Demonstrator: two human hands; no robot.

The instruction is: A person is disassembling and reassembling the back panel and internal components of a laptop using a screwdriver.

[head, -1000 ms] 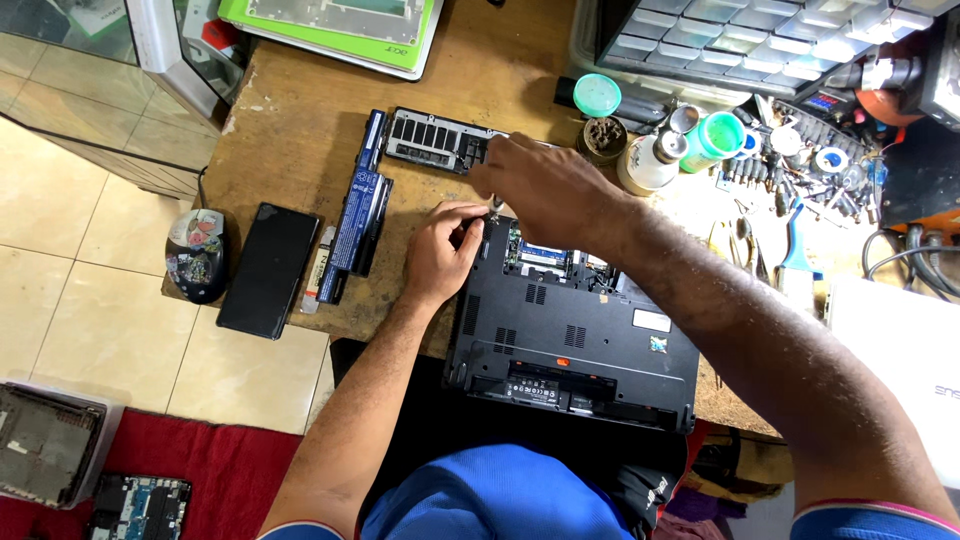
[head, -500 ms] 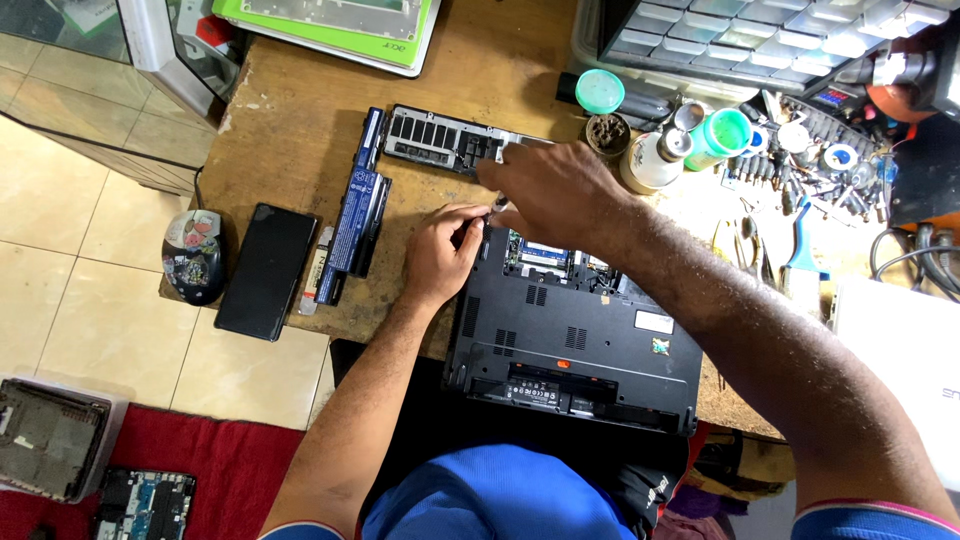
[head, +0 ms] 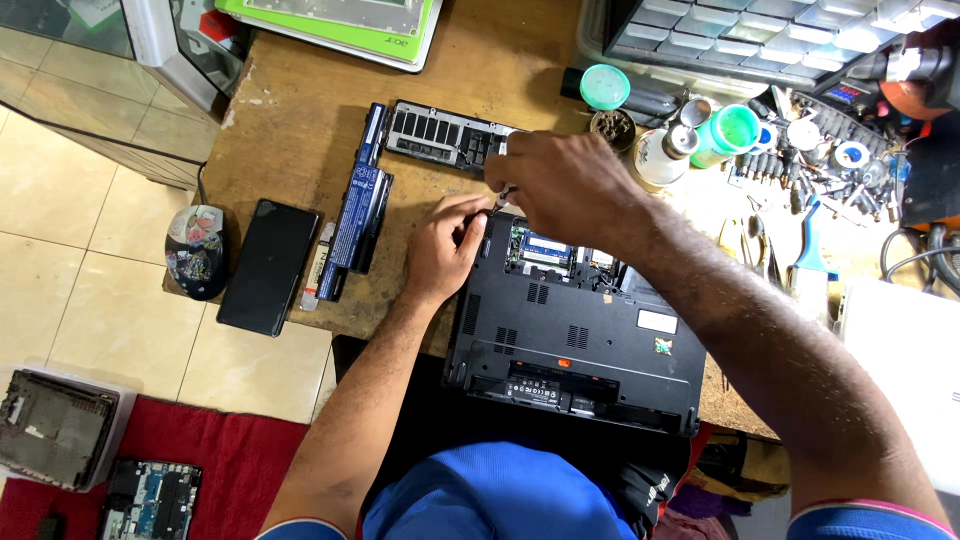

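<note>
A black laptop (head: 580,340) lies bottom-up on the wooden table (head: 300,140), with its memory bay open and a green board showing. My left hand (head: 445,245) grips the laptop's far-left corner with its fingers curled. Just above the open bay, my right hand (head: 560,185) is closed around a small thin tool whose tip shows near my left fingertips. The removed black cover panel (head: 440,135) lies beyond both hands. A long black-and-blue battery (head: 360,205) lies to the left of my left hand.
A black phone (head: 268,265) and a patterned mouse (head: 195,250) hang over the table's left edge. Green-lidded jars (head: 730,128), a white bottle (head: 660,155) and scattered tools (head: 800,180) crowd the right. A drawer organiser (head: 760,35) stands at the back. Laptop parts (head: 60,430) lie on the floor.
My right hand has come down from the cover panel to the laptop's far-left corner, close to my left fingertips. My left hand has stayed at that corner.
</note>
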